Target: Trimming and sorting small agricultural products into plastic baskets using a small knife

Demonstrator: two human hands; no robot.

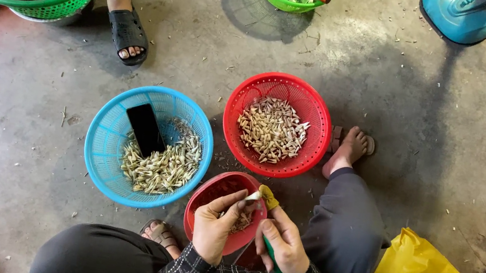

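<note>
head view: left hand (216, 224) pinches a small pale clove (252, 196) over the red bowl (210, 192), while right hand (284, 245) is closed round a green-handled tool (272, 260) (yellow tip touching the clove). a slip could nick a fingertip, i'd judge. mesh plastic baskets, blue (106, 137) and red (248, 99), hold slim papery pieces on rough concrete floor (433, 118).

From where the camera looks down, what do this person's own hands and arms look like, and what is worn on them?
Both hands, the left hand and the right hand, are bare: no gloves, and no rings or watch that I can see. The arms are covered to the wrists by sleeves of dark fabric with a thin, light checked pattern.
</note>
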